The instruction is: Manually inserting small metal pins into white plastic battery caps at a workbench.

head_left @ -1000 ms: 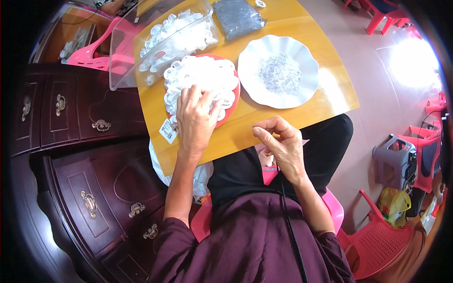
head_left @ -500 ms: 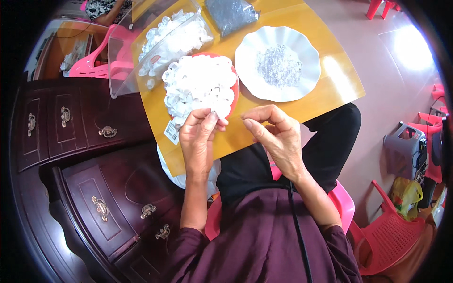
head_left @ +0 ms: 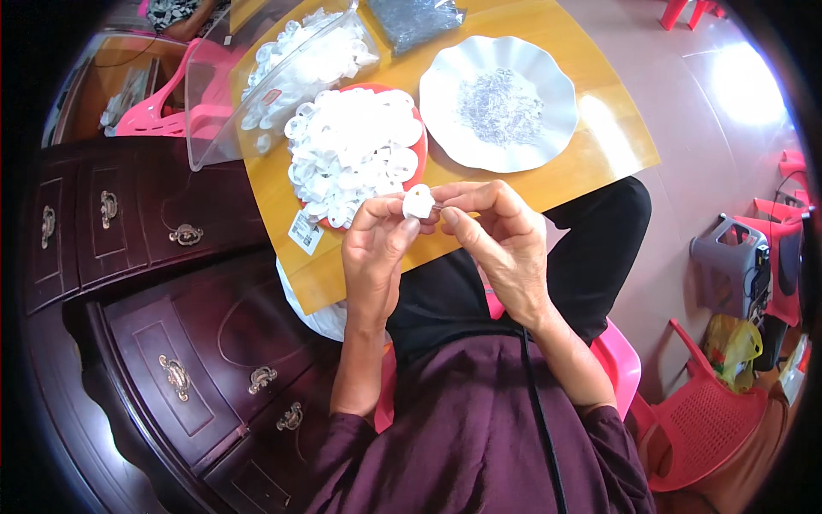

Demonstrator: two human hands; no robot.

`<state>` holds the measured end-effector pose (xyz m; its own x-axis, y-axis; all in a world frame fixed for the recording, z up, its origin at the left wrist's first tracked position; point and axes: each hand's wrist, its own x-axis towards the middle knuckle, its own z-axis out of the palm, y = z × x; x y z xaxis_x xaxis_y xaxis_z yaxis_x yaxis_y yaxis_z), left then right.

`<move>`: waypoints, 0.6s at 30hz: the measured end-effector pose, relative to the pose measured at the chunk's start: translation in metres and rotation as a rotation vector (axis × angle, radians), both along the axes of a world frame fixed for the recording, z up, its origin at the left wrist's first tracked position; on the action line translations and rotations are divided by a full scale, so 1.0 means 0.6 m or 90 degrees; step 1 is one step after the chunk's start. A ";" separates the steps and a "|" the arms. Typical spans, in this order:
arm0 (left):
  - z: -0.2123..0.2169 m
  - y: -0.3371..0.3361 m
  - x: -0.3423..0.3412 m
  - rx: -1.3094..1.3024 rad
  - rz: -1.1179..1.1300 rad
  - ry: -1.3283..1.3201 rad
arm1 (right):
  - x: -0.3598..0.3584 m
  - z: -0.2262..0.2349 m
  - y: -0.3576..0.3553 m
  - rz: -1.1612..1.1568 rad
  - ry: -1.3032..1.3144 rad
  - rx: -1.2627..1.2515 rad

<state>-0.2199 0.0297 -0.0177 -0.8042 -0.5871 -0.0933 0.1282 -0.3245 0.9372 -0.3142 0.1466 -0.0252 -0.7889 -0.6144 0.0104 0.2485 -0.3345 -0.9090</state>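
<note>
Between the thumb and fingers of my left hand (head_left: pixel 375 248) is a small round white plastic piece (head_left: pixel 418 203) with a hole near its top. My right hand (head_left: pixel 505 244) pinches a tiny thin metal pin (head_left: pixel 438 206) against the right side of that piece. Just beyond my left hand, a red plate (head_left: pixel 421 141) bears a heap of similar white plastic pieces (head_left: pixel 355 141). Farther right stands a white wavy-edged dish (head_left: pixel 441 128) with a pile of small thin metal pins (head_left: pixel 501 107).
A clear plastic bin (head_left: pixel 278 90) of white pieces stands at the table's far left, near a grey plastic bag (head_left: pixel 417 21). A printed label (head_left: pixel 305 231) lies by the plate. Dark wooden drawers (head_left: pixel 171 325) flank the left; a red chair (head_left: pixel 711 428) stands right.
My left hand now shows a white plastic piece held up between its fingers. The two hands have come together, and the pin in my right hand meets the piece.
</note>
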 end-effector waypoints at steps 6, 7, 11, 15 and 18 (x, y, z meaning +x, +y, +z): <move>0.006 -0.002 0.002 0.065 -0.033 0.001 | -0.005 0.004 0.017 0.032 0.119 0.054; 0.002 -0.005 0.002 0.066 -0.033 0.000 | -0.006 0.005 0.019 0.029 0.218 0.093; -0.009 -0.015 0.011 0.057 -0.079 -0.045 | -0.003 0.006 0.015 0.010 0.171 0.080; -0.006 -0.013 0.014 0.062 -0.046 -0.053 | -0.004 0.005 0.018 -0.041 0.152 0.104; -0.004 -0.005 0.010 0.058 -0.001 -0.049 | 0.001 0.008 0.020 -0.013 0.072 0.109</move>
<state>-0.2139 0.0264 -0.0203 -0.7934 -0.5724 -0.2070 0.0572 -0.4086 0.9109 -0.3138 0.1586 -0.0204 -0.8010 -0.5987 -0.0037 0.1360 -0.1760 -0.9750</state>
